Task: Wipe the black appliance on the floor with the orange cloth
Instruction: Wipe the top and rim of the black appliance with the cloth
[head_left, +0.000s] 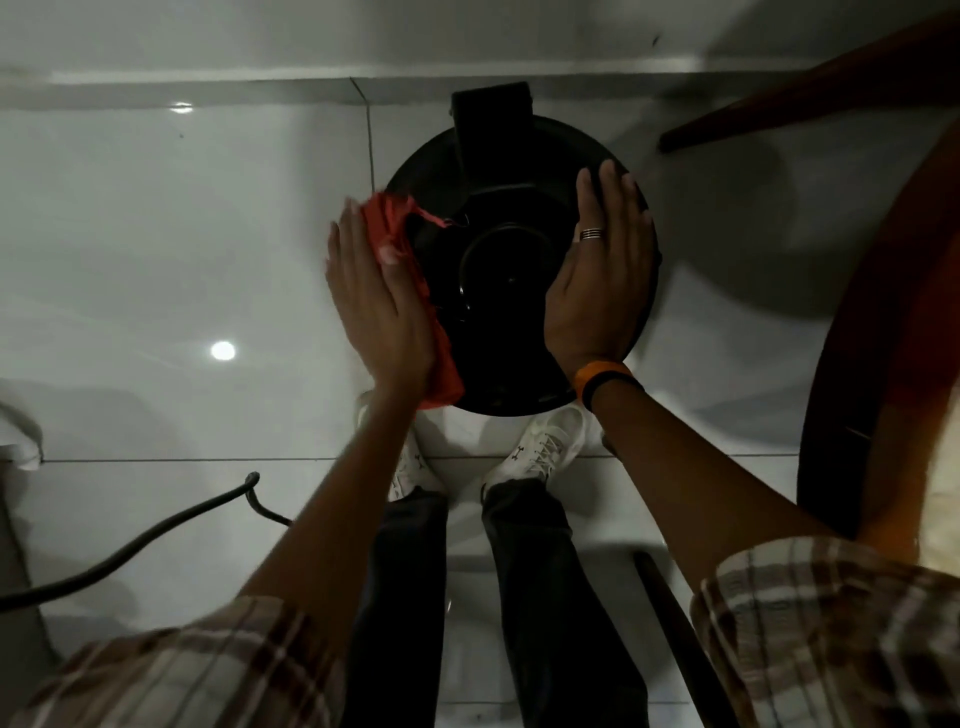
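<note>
A round black appliance (498, 291) stands on the white tiled floor just ahead of my feet, with a black block-shaped part at its far edge. My left hand (376, 306) lies flat against the appliance's left side and presses the orange cloth (402, 249) onto it; the cloth shows along my palm's right edge, from the fingertips down to the wrist. Resting flat on the right side of the top is my right hand (597, 275), fingers straight and together, a ring on one finger and an orange and black band at the wrist.
A dark wooden round table edge (852, 374) curves down the right side, with a wooden leg (779, 109) at the upper right. A black cable (156, 535) runs over the floor at the lower left. My white shoes (545, 452) stand right behind the appliance.
</note>
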